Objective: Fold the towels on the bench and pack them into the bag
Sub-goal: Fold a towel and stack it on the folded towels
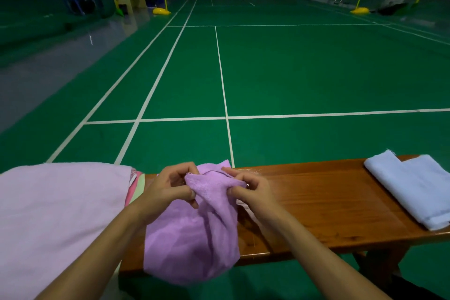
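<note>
Both hands on one purple towel [194,231], held up over the near edge of the wooden bench [323,204]. Left hand [168,190] pinching the towel's top edge, fingers curled round the cloth; right hand [246,190] pinching the same edge just beside it (thumb on the near face). Rest of the towel hanging bunched, draping past the bench's near edge. Folded pale blue towel [411,187] lying flat far right on the bench. Large pale pink cloth [60,214] at near left, over striped fabric.
</note>
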### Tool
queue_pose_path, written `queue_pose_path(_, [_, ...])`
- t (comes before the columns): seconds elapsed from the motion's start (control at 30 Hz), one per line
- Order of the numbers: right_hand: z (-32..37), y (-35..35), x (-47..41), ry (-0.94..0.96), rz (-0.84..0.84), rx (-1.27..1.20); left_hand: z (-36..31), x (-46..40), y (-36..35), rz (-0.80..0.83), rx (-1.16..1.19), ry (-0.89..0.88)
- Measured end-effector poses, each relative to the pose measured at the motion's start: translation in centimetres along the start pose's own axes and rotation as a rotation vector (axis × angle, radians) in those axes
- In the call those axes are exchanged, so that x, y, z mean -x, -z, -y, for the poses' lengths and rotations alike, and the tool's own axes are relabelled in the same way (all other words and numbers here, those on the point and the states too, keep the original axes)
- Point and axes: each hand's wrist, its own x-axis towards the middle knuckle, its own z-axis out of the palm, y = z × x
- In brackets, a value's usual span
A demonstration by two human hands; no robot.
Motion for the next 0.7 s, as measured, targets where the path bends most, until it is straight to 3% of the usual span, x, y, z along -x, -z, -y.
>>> queue_pose_path(0.13, [0.0, 0.9, -0.9, 0.108, -0.01, 0.155, -0.2, 0.5, 1.0, 0.017, -0.063, 0.012])
queue_pose_path(0.3, [1.4, 2.3, -0.7, 0.214, -0.021, 0.5, -0.5, 0.7, 1.6, 0.016, -0.465, -0.005])
queue_pose_path(0.43, [4.0, 3.1, -0.4, 0.265, -0.059, 0.828, -0.7, 0.8, 2.0, -0.052, -1.107, -0.088])
queue_pose_path(0.53, [6.0, 3.2, -0.3, 0.35, -0.144, 0.937, -2.0, 0.3, 1.6, -0.227, -1.45, -0.225])
queue_pose_path(0.63, [8.4, 2.9, 0.0, 0.456, -0.292, 0.972, -4.7, -0.2, 0.5, -0.412, -1.438, -0.326])
queue_pose_path(0.7, [10.3, 2.8, 0.3, 0.511, -0.397, 0.926, -6.4, -0.6, 0.2, -0.537, -1.212, -0.295])
